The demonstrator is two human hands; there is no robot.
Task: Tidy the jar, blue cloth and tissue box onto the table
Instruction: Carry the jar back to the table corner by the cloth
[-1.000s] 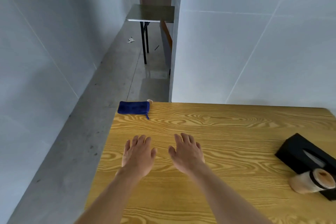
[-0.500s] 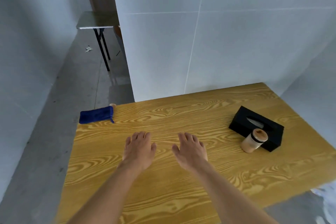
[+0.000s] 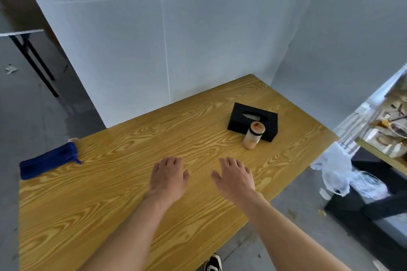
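Observation:
On the yellow wood-grain table (image 3: pixel 123 193), a folded blue cloth (image 3: pixel 47 160) lies at the far left corner, partly over the edge. A black tissue box (image 3: pixel 253 121) rests at the far right, and a clear jar (image 3: pixel 253 135) with pale orange contents stands upright right in front of it, touching or nearly so. My left hand (image 3: pixel 168 177) and my right hand (image 3: pixel 234 177) hover palm down over the table's middle, fingers spread, holding nothing. Both are well clear of all three objects.
White panel walls (image 3: pixel 198 39) close the table's far and right sides. At the right stand a cluttered shelf (image 3: pixel 387 130) and a white plastic bag (image 3: pixel 339 169). A small grey table (image 3: pixel 22 33) stands far left. A small round thing (image 3: pixel 73 140) sits beside the cloth.
The view has swung to the right, so the tissue box and jar have come fully into view and the cloth has slid left. Both hands stay flat over the table, holding nothing.

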